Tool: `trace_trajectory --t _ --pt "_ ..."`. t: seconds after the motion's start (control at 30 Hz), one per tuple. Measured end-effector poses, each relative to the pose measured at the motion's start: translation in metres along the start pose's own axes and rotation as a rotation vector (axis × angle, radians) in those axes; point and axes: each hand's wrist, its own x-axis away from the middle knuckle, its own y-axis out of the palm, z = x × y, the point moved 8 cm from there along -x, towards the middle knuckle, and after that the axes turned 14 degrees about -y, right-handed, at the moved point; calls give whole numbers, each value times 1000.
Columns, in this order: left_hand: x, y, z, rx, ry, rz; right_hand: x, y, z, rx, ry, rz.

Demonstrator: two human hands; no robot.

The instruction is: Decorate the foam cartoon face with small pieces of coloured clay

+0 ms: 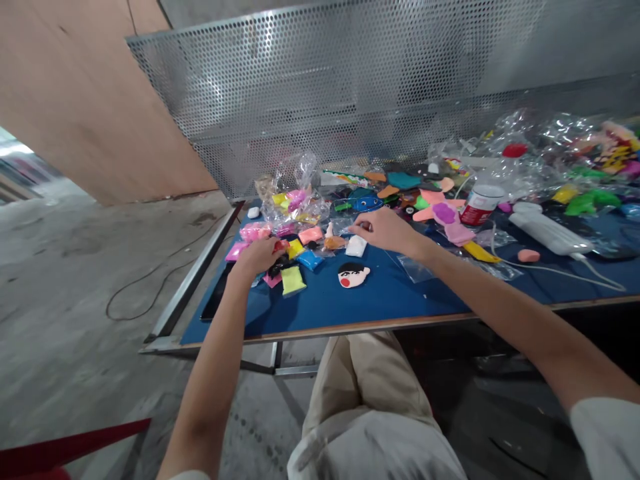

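Observation:
My left hand [259, 257] reaches into a pile of small coloured clay packets, its fingers closed at a small red packet [281, 246]. Around it lie a yellow packet [295, 249], a blue packet [310, 259], a lime packet [293, 281] and pink packets [255, 231]. My right hand [385, 230] has its fingers pinched together just beyond a white packet [356, 246]; what is between them is hidden. Nearer me, a flat clay face [353, 274] with black hair and a red cheek lies on the blue tabletop [320, 308].
A perforated metal panel [320, 87] stands behind the table. Clear plastic bags [305, 173] and clay pieces crowd the back. At right are a red-and-white tub [481, 205], a white device [550, 230] with a cable, and a pink clay lump [529, 256].

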Motion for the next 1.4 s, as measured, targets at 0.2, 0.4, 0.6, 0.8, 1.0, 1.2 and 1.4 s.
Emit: trace_trajectory --t 0.2,0.4,0.6,0.8,1.0,1.2,1.4 --pt "26 -40 44 355 213 246 -22 5 -15 -224 -249 203" --pt "44 -53 80 754 406 192 -22 22 -38 -321 -545 274" --pt "46 -51 82 790 427 215 -16 19 -41 -388 -506 336" --pt "49 -40 92 1023 453 -6 -13 26 -46 -263 -519 310" --pt "50 -40 97 1061 336 63 -10 26 -56 -256 -566 290" --pt "54 -44 102 919 406 151 -11 21 -48 -412 -420 364" --pt "38 -31 57 582 316 308 6 -7 1 -566 -79 721"
